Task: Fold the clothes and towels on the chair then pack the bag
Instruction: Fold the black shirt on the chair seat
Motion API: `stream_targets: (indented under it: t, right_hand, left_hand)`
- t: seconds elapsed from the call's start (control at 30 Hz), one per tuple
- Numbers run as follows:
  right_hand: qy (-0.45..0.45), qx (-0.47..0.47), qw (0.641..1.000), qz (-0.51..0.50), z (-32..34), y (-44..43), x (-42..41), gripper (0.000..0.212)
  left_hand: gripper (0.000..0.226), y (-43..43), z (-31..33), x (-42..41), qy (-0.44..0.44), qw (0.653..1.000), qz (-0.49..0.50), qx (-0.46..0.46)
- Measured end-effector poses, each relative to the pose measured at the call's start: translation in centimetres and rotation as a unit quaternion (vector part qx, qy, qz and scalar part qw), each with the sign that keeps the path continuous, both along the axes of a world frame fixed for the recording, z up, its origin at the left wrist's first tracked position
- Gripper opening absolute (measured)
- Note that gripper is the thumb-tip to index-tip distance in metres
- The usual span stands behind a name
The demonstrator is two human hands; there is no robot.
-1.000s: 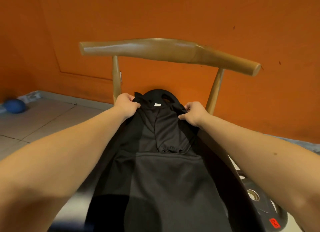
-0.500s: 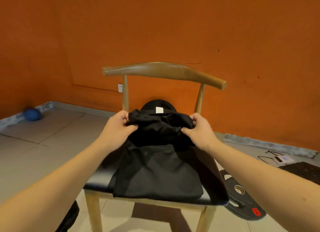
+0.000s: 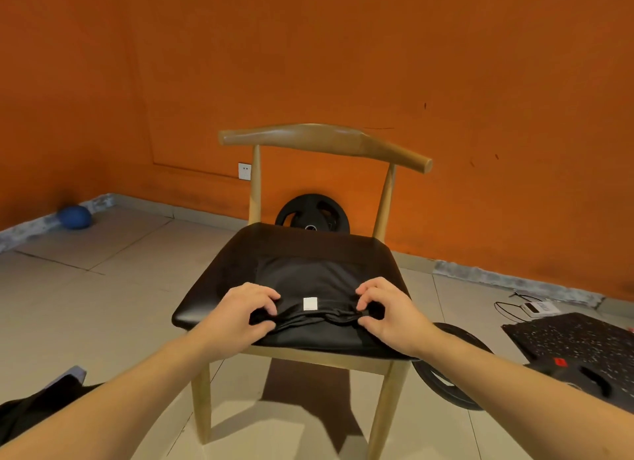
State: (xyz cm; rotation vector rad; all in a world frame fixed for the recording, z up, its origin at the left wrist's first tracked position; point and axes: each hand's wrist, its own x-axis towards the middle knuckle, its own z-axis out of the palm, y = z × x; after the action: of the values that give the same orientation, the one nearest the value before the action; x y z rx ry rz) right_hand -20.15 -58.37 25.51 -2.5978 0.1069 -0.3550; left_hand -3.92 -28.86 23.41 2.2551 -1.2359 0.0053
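Folding looks to be the step in hand: one black garment (image 3: 308, 281) lies flat on the seat of the chair (image 3: 322, 140), and two hands grip its near, doubled edge. The left hand (image 3: 248, 310) and the right hand (image 3: 387, 310) each pinch a bunch of that edge between curled fingers and thumb. They are set apart toward the garment's near corners, probably so the fold lands square with the cloth taut between them. One white tag (image 3: 310, 303) shows midway between the hands.

Only this one garment can be counted on the seat and no towel shows. Black cloth on a black seat makes its far edge hard to trace.

Beyond the hands, behind the chair, one weight plate (image 3: 312, 214) leans at the wall. A second plate (image 3: 442, 380) lies on the floor below the right forearm. Far off to the left of the left hand sits one blue ball (image 3: 74, 217). A dark heap (image 3: 41, 408) under the left forearm may be the bag or more clothes; I cannot tell which.
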Motion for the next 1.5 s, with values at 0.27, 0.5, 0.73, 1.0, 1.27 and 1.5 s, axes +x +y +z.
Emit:
stream_targets:
  t: [0.27, 0.5, 0.73, 1.0, 1.27, 1.5]
  right_hand:
    - [-0.024, -0.13, 0.991, 0.016, -1.0, 0.1, -2.9, 0.034]
    - [-0.03, -0.114, 0.993, -0.029, -0.7, 1.1, -2.8, 0.011]
    - [0.083, -0.033, 0.979, -0.186, -0.8, 3.5, 5.1, 0.062]
    - [0.141, -0.058, 0.97, -0.187, -3.2, 3.6, 7.5, 0.072]
    - [0.133, 0.161, 0.914, -0.347, 1.3, 2.0, 7.5, 0.064]
    - [0.219, 0.276, 0.891, -0.287, 3.5, 1.1, 7.7, 0.044]
  left_hand:
    - [0.028, 0.9, -0.3, -0.4, -0.135, 0.99, -0.037, 0.006]
    - [0.005, 0.5, 0.7, -1.0, -0.145, 0.979, -0.06, 0.128]
    - [0.036, -6.8, 0.9, -0.9, -0.072, 0.992, 0.101, 0.039]
    - [0.11, -7.4, -2.0, -0.1, -0.079, 0.966, 0.127, 0.212]
    - [0.062, -6.5, 0.0, 0.9, -0.084, 0.944, 0.301, 0.109]
    - [0.081, -7.1, 1.9, 4.3, 0.234, 0.872, 0.411, 0.125]
